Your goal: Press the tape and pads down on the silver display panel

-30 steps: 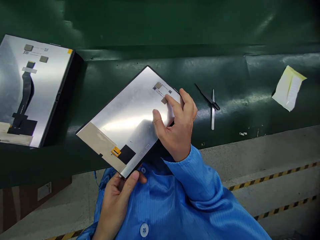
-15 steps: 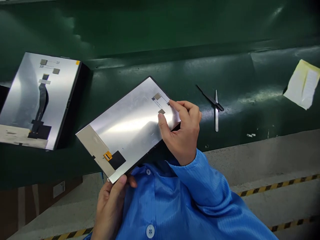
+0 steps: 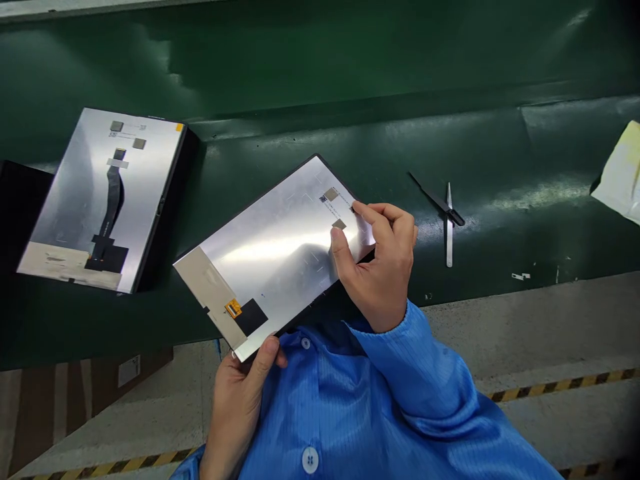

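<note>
A display panel [image 3: 270, 250] is held back-up over the green mat [image 3: 350, 120], long axis running near-left to far-right. Its near corner is pinched by the left hand [image 3: 240, 393]; the far end by the right hand [image 3: 383, 267], thumb beside a grey pad [image 3: 339, 224], perhaps foam.

Print on display panel [image 3: 280, 247] seems unreadable.

Right edge cuts off paper sheet [image 3: 623, 179]. On held panel [image 3: 270, 257], label print [image 3: 325, 199] too small to read. Fingers of left hand [image 3: 240, 400] hidden under it.
</note>
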Demonstrator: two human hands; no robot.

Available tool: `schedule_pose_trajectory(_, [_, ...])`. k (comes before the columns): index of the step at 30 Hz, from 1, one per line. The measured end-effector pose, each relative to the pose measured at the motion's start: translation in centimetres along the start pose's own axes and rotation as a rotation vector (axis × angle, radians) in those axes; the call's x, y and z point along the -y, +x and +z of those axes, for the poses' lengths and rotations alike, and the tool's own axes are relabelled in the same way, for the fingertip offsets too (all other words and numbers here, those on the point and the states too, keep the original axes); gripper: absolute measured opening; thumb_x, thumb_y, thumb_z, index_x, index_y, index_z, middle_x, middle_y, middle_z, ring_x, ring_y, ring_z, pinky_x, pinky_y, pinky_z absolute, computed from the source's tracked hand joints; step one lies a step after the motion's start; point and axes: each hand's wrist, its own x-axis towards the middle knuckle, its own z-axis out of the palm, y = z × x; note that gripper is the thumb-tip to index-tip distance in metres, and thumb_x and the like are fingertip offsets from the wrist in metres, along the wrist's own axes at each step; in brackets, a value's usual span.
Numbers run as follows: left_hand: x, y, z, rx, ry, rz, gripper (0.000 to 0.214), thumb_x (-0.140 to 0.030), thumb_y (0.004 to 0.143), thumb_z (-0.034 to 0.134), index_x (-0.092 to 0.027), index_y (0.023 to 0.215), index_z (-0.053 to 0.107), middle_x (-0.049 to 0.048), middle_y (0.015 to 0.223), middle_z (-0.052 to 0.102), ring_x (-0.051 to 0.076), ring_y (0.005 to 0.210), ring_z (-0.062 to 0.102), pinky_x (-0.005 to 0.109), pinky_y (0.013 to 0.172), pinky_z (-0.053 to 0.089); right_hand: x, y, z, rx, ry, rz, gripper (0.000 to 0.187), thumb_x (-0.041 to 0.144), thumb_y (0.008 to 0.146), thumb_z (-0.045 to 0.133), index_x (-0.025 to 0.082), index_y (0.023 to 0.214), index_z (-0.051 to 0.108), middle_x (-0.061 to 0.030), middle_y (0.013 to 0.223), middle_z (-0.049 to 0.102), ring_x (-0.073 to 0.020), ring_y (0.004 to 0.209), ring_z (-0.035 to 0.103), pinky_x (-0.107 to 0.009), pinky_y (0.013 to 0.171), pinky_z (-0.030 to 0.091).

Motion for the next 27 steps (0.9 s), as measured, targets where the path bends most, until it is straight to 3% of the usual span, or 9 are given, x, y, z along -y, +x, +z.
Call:
schedule_pose_trajectory(10, [-1.6, -0.8, 1.8, 0.013, -0.164, -0.153, 0.045, -0.055, 0.07, 0.089, -0.02, 0.076, 0.061, -0.0027, 0.063, 0.057, 0.015, 0.062, 0.055, 0.029, 0.066, 0.05, -0.1, 0.1, 0.0, 0.002, 0.016, -0.013, 0.042, 0.036, 0.091, 0.072, 0.015, 0.127, 0.071, -0.0139, 0.121, 0.061, -0.0262, 0.116, 0.059, -0.049, 0.101, 0.049])
schedule_pose_trajectory(17, [-1.7, -1.4, 1.8, 0.11, -0.255, -0.1, 0.031, -0.051, 0.086, 0.07, -0.021, 0.086, 0.063, 0.0003, 0.07, 0.063, 0.019, 0.066, 0.06, 0.031, 0.068, 0.052, -0.2, 0.1, 0.0, 0.007, 0.017, -0.024, 0.042, 0.037, 0.091, 0.072, 0.017, 0.127, 0.07, -0.0129, 0.122, 0.061, -0.0262, 0.116, 0.059, -0.049, 0.102, 0.048])
schedule_pose_trajectory(20, [-1.1, -1.5, 0.6, 0.161, -0.178, -0.049, 0.031, -0.047, 0.089, 0.064, -0.018, 0.096, 0.07, 0.0056, 0.08, 0.071, 0.022, 0.074, 0.065, 0.035, 0.075, 0.055, -0.2, 0.1, 0.0, 0.01, 0.027, -0.014, 0.041, 0.036, 0.09, 0.072, 0.017, 0.127, 0.07, -0.013, 0.121, 0.06, -0.0266, 0.116, 0.059, -0.049, 0.102, 0.048])
schedule_pose_trajectory(24, [-0.3, -1.2, -0.8, 0.163, 0.08, -0.06, 0.042, -0.053, 0.083, 0.075, -0.017, 0.104, 0.076, 0.0082, 0.083, 0.076, 0.021, 0.065, 0.067, 0.035, 0.071, 0.057, -0.1, 0.1, 0.0, 0.007, 0.02, -0.004, 0.039, 0.036, 0.091, 0.07, 0.019, 0.126, 0.07, -0.0118, 0.122, 0.061, -0.0257, 0.116, 0.059, -0.05, 0.102, 0.048])
schedule_pose_trajectory(27, [-0.3, -0.9, -1.2, 0.186, 0.161, -0.098, 0.047, -0.06, 0.076, 0.082, -0.015, 0.09, 0.077, 0.0086, 0.074, 0.075, 0.016, 0.048, 0.059, 0.032, 0.058, 0.054, -0.1, 0.1, 0.0, 0.006, 0.012, -0.005, 0.04, 0.038, 0.091, 0.07, 0.019, 0.126, 0.07, -0.0122, 0.122, 0.061, -0.0256, 0.116, 0.059, -0.049, 0.101, 0.048])
